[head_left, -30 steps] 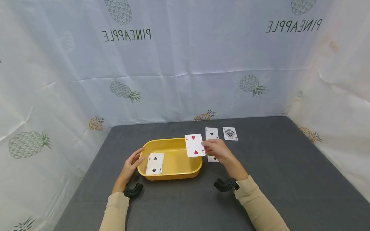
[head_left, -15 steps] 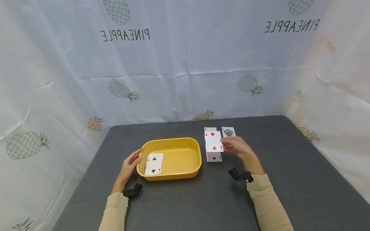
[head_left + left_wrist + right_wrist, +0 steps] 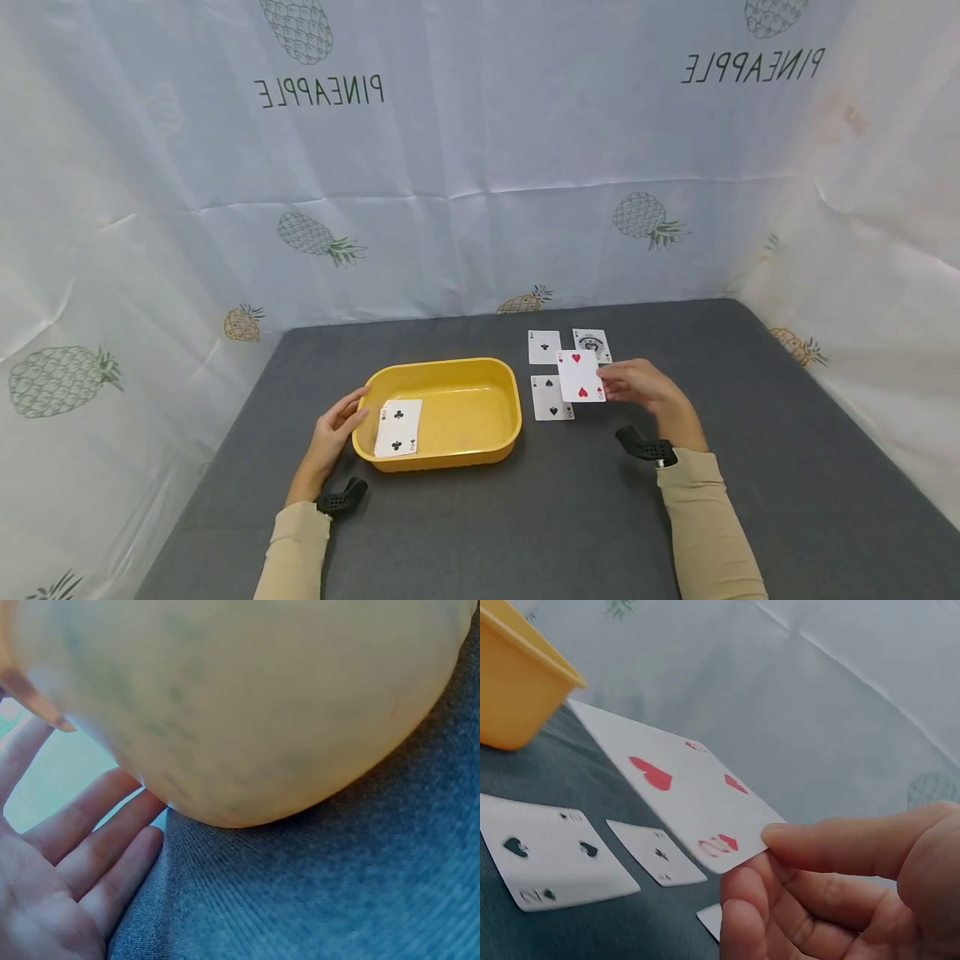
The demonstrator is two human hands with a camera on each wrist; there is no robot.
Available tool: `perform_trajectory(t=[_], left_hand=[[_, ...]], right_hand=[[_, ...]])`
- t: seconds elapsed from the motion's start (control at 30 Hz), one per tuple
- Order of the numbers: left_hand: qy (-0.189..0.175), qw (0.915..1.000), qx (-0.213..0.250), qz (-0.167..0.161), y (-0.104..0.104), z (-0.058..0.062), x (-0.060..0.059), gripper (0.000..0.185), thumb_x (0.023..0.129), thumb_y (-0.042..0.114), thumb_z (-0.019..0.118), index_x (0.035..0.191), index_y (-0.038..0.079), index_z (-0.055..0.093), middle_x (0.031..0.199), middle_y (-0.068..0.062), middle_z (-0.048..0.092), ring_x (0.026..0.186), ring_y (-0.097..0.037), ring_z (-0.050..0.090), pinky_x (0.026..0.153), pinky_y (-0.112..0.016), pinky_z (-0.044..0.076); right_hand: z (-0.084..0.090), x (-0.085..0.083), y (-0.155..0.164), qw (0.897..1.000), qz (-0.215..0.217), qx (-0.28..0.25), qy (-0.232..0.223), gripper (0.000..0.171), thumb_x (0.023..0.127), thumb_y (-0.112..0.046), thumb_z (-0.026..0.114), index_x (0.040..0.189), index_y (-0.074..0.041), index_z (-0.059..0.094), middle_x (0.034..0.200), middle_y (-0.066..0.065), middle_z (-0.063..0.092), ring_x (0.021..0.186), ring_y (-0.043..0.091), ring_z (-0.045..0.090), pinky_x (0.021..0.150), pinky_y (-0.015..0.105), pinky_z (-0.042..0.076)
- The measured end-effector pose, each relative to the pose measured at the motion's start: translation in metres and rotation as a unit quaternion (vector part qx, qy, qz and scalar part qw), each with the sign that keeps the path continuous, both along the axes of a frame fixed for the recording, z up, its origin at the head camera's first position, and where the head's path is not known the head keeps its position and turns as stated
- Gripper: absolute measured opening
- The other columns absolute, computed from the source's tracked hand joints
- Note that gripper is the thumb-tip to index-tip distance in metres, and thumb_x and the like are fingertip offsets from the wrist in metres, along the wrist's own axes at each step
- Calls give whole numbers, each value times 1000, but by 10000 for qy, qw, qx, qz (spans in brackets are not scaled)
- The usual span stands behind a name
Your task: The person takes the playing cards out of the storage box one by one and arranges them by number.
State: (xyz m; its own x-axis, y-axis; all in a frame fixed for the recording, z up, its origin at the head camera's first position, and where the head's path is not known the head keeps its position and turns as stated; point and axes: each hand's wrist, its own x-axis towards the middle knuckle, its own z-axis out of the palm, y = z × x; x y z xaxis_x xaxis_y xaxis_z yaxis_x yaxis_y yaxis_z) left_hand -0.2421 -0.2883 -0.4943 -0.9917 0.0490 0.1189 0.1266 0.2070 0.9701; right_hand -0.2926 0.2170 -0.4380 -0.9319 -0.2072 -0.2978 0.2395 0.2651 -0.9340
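Note:
My right hand (image 3: 626,385) pinches a two of hearts (image 3: 581,376) (image 3: 682,797) by its right edge, just above the grey table, right of the two of spades (image 3: 551,397) (image 3: 547,860). Behind lie an ace of clubs (image 3: 543,347) (image 3: 656,853) and an ace of spades (image 3: 592,341), partly covered by the held card. My left hand (image 3: 336,425) (image 3: 67,862) rests with straight fingers against the left wall of the yellow tub (image 3: 465,446) (image 3: 240,705). A two of clubs (image 3: 398,427) leans inside the tub's left end.
The grey table (image 3: 750,467) is walled by a white pineapple-print sheet (image 3: 480,183) at the back and both sides. Bare cloth lies in front of the tub and right of the cards.
My right hand carried the two of hearts from over the tub's right rim rightward, to beside the two of spades. My left hand stayed at the tub.

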Motion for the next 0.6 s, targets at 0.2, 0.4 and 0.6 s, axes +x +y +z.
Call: perform_trajectory(t=[0.2, 0.4, 0.6], left_hand=[[48, 10000, -6, 6, 0, 0, 1, 49, 99, 18, 54, 142, -1, 43, 110, 30, 60, 103, 13, 57, 85, -7, 47], [-56, 9999, -84, 112, 2, 2, 1, 49, 98, 20, 55, 142, 1, 44, 112, 27, 59, 103, 13, 57, 86, -7, 46], [-270, 9989, -294, 254, 4, 4, 2, 51, 98, 27, 56, 143, 7, 45, 123, 16, 57, 103, 16, 55, 87, -6, 44]], right_hand=[[-10, 0, 19, 9993, -70, 347, -111, 43, 95, -18, 58, 123, 14, 53, 74, -9, 63, 68, 2, 60, 69, 19, 54], [-17, 2, 32, 9978, -276, 412, -450, 37, 94, -18, 60, 118, 11, 56, 71, -9, 63, 66, 3, 60, 66, 18, 54], [-19, 3, 39, 9968, -365, 405, -589, 38, 92, -17, 62, 117, 11, 56, 68, -11, 64, 64, 1, 60, 65, 17, 54]])
